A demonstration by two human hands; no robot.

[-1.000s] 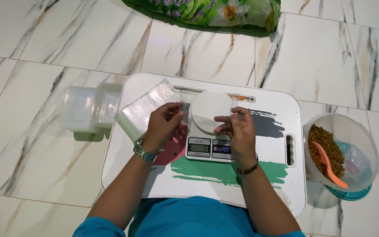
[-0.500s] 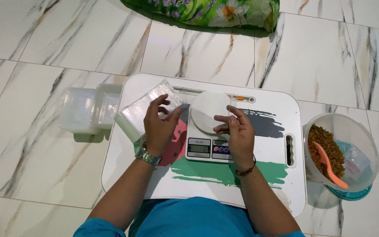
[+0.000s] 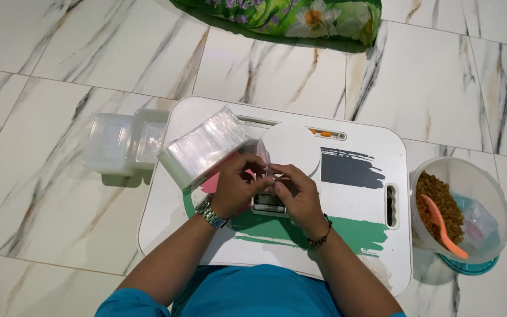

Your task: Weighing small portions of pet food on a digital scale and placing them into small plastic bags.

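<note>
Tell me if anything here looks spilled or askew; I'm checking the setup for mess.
Nothing looks spilled. The brown bits stay inside the clear bowl with the orange spoon. The stack of clear bags lies tilted across the white tray's corner. Both hands, left hand and right hand, pinch a small clear bag over the scale.

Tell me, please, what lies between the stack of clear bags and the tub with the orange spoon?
In the head view, the round white scale and both hands stand between them.

The left hand and right hand cover most of the kitchen scale, hiding its display. The floral cushion is cut off by the top edge. The bowl's clear contents are unclear.
</note>
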